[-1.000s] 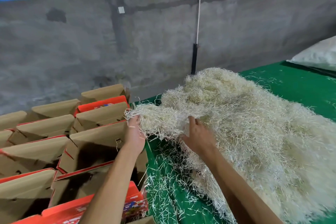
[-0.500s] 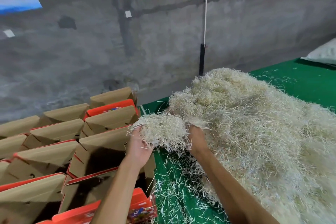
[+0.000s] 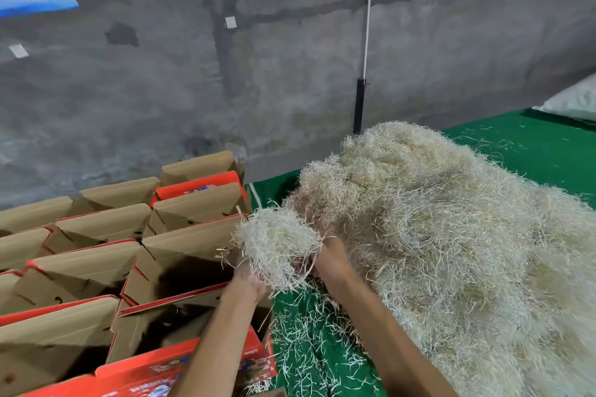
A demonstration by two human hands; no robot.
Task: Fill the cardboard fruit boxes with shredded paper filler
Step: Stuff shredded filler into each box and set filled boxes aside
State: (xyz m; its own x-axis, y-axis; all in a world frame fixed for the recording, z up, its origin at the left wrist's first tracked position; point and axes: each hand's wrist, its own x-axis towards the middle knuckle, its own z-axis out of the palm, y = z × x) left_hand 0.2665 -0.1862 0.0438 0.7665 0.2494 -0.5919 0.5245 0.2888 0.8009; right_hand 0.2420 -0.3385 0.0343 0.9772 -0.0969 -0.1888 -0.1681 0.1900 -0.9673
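- Head view: my left hand (image 3: 248, 280) and right hand (image 3: 329, 259) hold a clump (image 3: 279, 243) of filler between them, fingers buried in it.
- The pile (image 3: 451, 251) lies right, on the green counter (image 3: 532, 148).
- The open box (image 3: 187, 264) sits just left of the clump, nearest my left hand.

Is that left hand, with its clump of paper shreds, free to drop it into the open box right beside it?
Probably yes. The left hand holds the clump at the edge of the open box, whose flaps stand open, and nothing lies between them. The right hand also grips the clump.
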